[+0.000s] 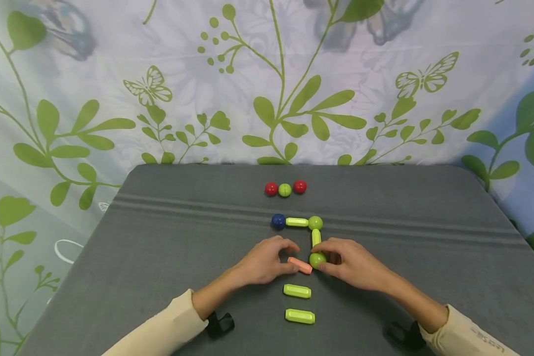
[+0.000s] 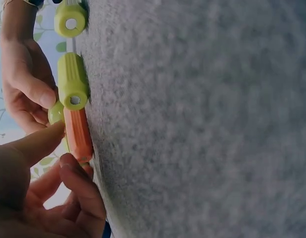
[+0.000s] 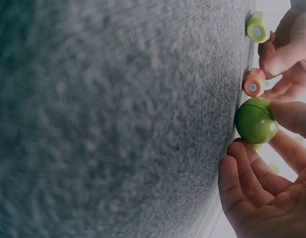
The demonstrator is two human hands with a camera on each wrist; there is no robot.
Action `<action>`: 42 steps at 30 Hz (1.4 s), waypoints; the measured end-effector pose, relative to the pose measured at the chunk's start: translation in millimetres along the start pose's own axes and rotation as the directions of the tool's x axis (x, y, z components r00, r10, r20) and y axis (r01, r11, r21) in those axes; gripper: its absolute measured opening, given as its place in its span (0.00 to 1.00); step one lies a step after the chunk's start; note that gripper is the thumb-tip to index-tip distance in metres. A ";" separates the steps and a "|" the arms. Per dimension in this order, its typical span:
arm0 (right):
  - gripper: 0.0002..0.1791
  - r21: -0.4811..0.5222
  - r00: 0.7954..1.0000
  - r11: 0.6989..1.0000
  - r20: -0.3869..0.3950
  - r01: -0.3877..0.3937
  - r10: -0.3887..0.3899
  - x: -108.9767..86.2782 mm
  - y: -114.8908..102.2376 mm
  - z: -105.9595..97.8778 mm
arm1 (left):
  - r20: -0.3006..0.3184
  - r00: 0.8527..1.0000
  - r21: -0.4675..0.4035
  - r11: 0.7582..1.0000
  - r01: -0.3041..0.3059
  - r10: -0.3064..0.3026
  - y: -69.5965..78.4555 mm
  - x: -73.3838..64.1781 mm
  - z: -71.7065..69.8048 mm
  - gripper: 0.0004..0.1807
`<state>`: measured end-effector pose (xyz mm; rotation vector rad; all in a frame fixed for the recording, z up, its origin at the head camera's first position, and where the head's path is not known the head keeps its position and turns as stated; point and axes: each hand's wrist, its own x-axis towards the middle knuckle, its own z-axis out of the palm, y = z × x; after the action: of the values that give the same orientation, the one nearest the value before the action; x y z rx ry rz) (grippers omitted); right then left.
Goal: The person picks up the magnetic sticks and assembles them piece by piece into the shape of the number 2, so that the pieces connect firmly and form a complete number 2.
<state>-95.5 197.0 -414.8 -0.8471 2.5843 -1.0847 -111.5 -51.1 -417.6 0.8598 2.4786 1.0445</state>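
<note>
In the head view, my right hand (image 1: 353, 264) pinches a green ball (image 3: 257, 120) between thumb and fingers. That ball is at the near end of a light green rod (image 1: 316, 238), which runs up to another green ball (image 1: 315, 223). From there a second light green rod (image 1: 296, 222) reaches a dark blue ball (image 1: 278, 221). My left hand (image 1: 267, 261) is around the left part of an orange rod (image 1: 300, 265), thumb at its side and index finger apart from it. The orange rod lies slanted, its right end close to the held ball.
Two loose light green rods, the upper rod (image 1: 297, 291) and the lower rod (image 1: 300, 316), lie nearer me on the grey table (image 1: 160, 237). Farther back, a red ball (image 1: 271, 188), a green ball (image 1: 285, 190) and another red ball (image 1: 300, 186) form a row. A patterned cloth (image 1: 182, 39) hangs behind.
</note>
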 end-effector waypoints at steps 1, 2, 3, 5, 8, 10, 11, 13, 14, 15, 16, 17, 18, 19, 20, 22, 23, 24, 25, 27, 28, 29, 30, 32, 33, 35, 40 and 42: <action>0.14 -0.002 1.000 1.000 -0.001 0.003 -0.003 -0.1 -0.3 -0.2 | 0.012 1.000 0.009 1.000 0.000 0.000 -1.0 0.4 0.2 0.15; 0.14 -0.003 1.000 1.000 -0.003 0.006 -0.006 0.0 -0.4 -0.2 | 0.022 1.000 0.019 1.000 0.000 0.000 -2.1 0.7 0.3 0.13; 0.14 -0.003 1.000 1.000 -0.003 0.009 -0.009 -0.1 -0.5 -0.2 | 0.032 0.999 0.024 1.000 -0.003 0.002 -3.1 1.1 0.2 0.12; 0.14 -0.008 1.000 1.000 -0.004 0.013 -0.013 0.1 -0.3 -0.2 | 0.045 0.999 0.027 1.000 -0.006 0.005 -4.9 1.4 0.0 0.10; 0.14 -0.009 1.000 1.000 -0.004 0.008 -0.008 0.4 0.3 -0.2 | 0.046 0.999 0.030 0.999 -0.019 0.017 -6.6 2.3 -1.0 0.08; 0.14 -0.009 1.000 1.000 0.003 0.004 -0.004 0.4 0.7 -0.4 | 0.051 0.998 0.019 1.000 -0.025 0.024 -7.6 2.9 -1.8 0.08; 0.14 -0.009 1.000 1.000 0.006 0.002 -0.002 0.5 0.7 -0.4 | 0.057 0.998 0.015 1.000 -0.023 0.022 -8.1 3.5 -2.2 0.08; 0.14 -0.007 1.000 1.000 0.010 -0.005 0.005 0.4 1.0 -0.4 | 0.071 0.997 0.002 1.000 -0.015 0.015 -9.1 5.0 -3.2 0.08; 0.14 -0.006 1.000 1.000 0.014 -0.007 0.007 0.4 0.8 -0.4 | 0.076 0.997 -0.006 1.000 -0.012 0.013 -9.9 5.5 -3.7 0.08; 0.14 -0.007 1.000 1.000 0.016 -0.014 0.014 0.5 0.6 -0.2 | 0.080 0.997 -0.015 1.000 -0.008 0.009 -10.6 6.0 -4.3 0.07; 0.14 -0.010 1.000 1.000 0.016 -0.019 0.019 0.6 0.5 0.0 | 0.082 0.997 -0.022 1.000 0.001 0.001 -11.4 6.3 -5.1 0.07; 0.14 -0.010 1.000 1.000 0.016 -0.020 0.020 0.6 0.4 0.1 | 0.082 0.997 -0.020 1.000 0.002 0.000 -12.2 6.4 -5.8 0.07; 0.15 -0.012 1.000 1.000 0.017 -0.023 0.023 0.7 0.4 0.2 | 0.079 0.997 -0.026 1.000 0.002 0.000 -13.1 6.1 -6.6 0.07; 0.15 -0.013 1.000 1.000 0.018 -0.025 0.025 0.9 0.2 0.3 | 0.074 0.997 -0.029 1.000 0.001 0.002 -14.0 5.7 -7.3 0.07; 0.15 -0.015 0.999 1.000 0.018 -0.028 0.028 1.0 0.2 0.4 | 0.070 0.998 -0.033 0.999 0.002 0.000 -14.9 5.4 -8.1 0.07; 0.15 -0.016 1.000 1.000 0.017 -0.026 0.026 1.0 0.3 0.4 | 0.063 0.998 -0.035 0.999 0.005 -0.002 -15.9 5.2 -9.8 0.07; 0.15 -0.015 1.000 1.000 0.016 -0.026 0.026 1.1 0.3 0.4 | 0.061 0.998 -0.038 0.999 0.002 0.000 -16.4 5.4 -10.4 0.07; 0.15 -0.014 1.000 1.000 0.016 -0.026 0.026 1.1 0.5 0.4 | 0.058 0.998 -0.042 0.999 0.001 0.001 -16.5 5.7 -10.9 0.07; 0.15 -0.014 1.000 1.000 0.014 -0.024 0.024 1.0 0.5 0.3 | 0.054 0.999 -0.042 0.999 0.000 0.002 -16.5 6.1 -11.5 0.07; 0.15 -0.015 1.000 1.000 0.010 -0.015 0.016 1.1 0.8 0.4 | 0.049 0.999 -0.048 0.999 -0.010 0.012 -16.1 7.5 -12.3 0.06; 0.15 -0.014 1.000 1.000 0.009 -0.013 0.013 1.1 0.7 0.4 | 0.049 0.999 -0.052 0.999 -0.014 0.016 -15.8 8.1 -12.6 0.06; 0.15 -0.017 1.000 1.000 0.008 -0.016 0.016 1.2 0.6 0.5 | 0.046 0.999 -0.053 0.998 -0.018 0.020 -15.4 8.8 -12.7 0.06; 0.15 -0.019 1.000 1.000 0.009 -0.016 0.016 1.3 0.7 0.7 | 0.043 0.999 -0.056 0.998 -0.021 0.023 -14.9 9.3 -12.7 0.06; 0.15 -0.018 1.000 1.000 0.011 -0.017 0.017 1.3 0.7 0.9 | 0.044 0.999 -0.060 0.998 -0.021 0.024 -14.0 9.9 -12.7 0.06; 0.15 -0.018 1.000 1.000 0.013 -0.023 0.023 1.4 0.7 1.1 | 0.043 0.999 -0.062 0.998 -0.020 0.022 -13.6 9.8 -12.7 0.06; 0.15 -0.016 1.000 1.000 0.018 -0.024 0.024 1.2 0.4 1.0 | 0.043 0.999 -0.065 0.998 -0.010 0.013 -13.6 9.4 -12.1 0.06; 0.15 -0.010 0.999 1.000 0.025 -0.029 0.029 0.8 0.6 0.8 | 0.039 0.999 -0.072 0.997 0.002 0.001 -14.7 8.6 -11.1 0.06; 0.15 -0.010 0.999 0.999 0.028 -0.032 0.032 0.7 0.6 0.8 | 0.037 0.999 -0.070 0.997 0.005 -0.003 -15.1 8.7 -10.9 0.06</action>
<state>-96.0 196.4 -415.9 -0.8143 2.5730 -1.0452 -129.7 -59.8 -421.7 0.8447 2.3972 1.0980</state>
